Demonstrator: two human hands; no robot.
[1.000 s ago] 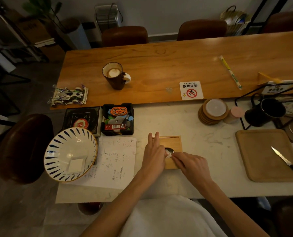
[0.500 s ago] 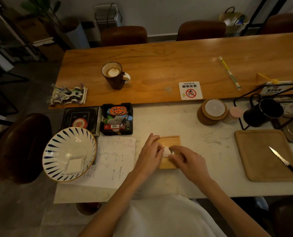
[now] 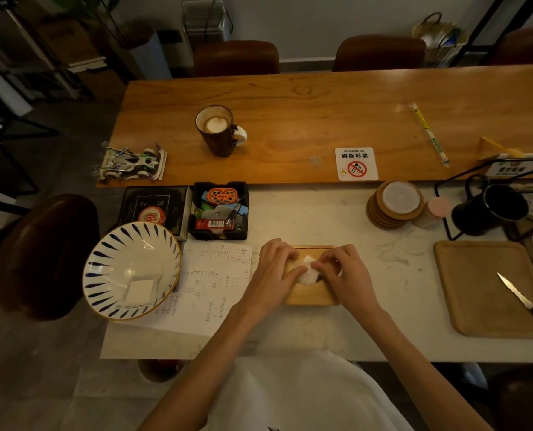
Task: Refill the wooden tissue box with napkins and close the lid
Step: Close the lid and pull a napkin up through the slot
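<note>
Poking from wooden tissue box point(image 3: 310, 295) lid, white napkin point(image 3: 309, 273), fingers point(image 3: 322, 266) of both hands pinching it

Dim room: brown chairs point(image 3: 236, 57) behind long wooden table point(image 3: 321, 98), grey wall.

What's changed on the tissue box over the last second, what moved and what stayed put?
A white napkin that barely showed at the lid's opening a second ago now sticks out of it, pinched by both hands. The right hand has shifted up over the wooden tissue box; the left hand has curled in beside it. The box, the bowl and the knife have not moved.
</note>
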